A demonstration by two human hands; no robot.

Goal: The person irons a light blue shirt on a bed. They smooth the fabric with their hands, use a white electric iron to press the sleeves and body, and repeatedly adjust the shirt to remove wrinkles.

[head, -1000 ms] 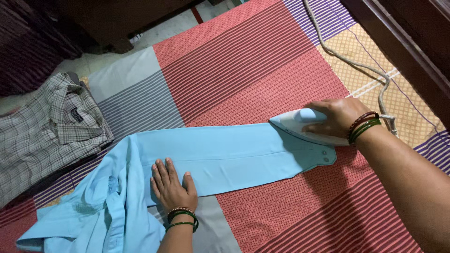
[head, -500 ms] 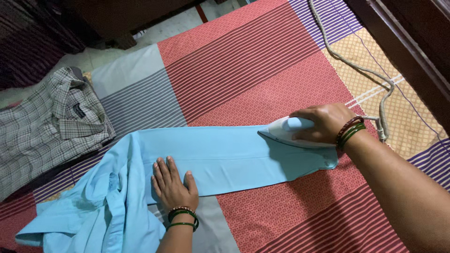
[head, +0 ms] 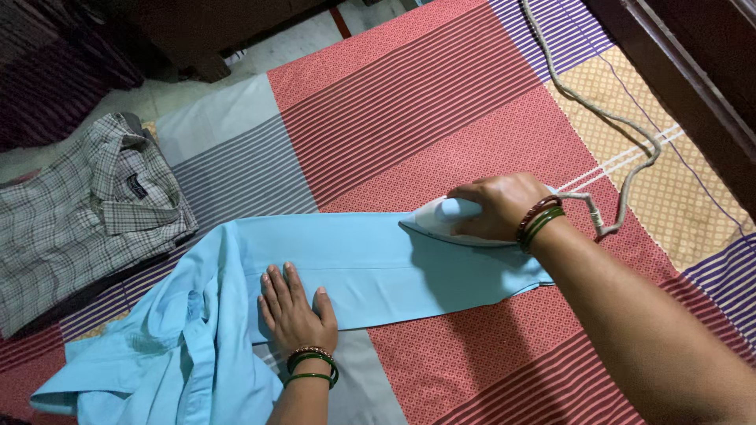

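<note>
A light blue shirt (head: 362, 264) lies on a patterned bedsheet, one sleeve stretched flat to the right and the body bunched at the lower left. My left hand (head: 293, 308) rests flat, fingers spread, on the sleeve near the shoulder. My right hand (head: 504, 206) grips the handle of a white clothes iron (head: 441, 223), whose pointed tip faces left on the sleeve's upper edge. Green and brown bangles circle both wrists.
A grey cord (head: 622, 134) runs from the iron up the right side of the striped red, grey and tan bedsheet (head: 441, 94). A folded checked shirt (head: 87, 212) lies at the left. A dark wooden edge (head: 685, 63) borders the far right.
My right hand has slid the iron leftward along the sleeve, away from the cuff. My left hand has stayed pressed on the sleeve.
</note>
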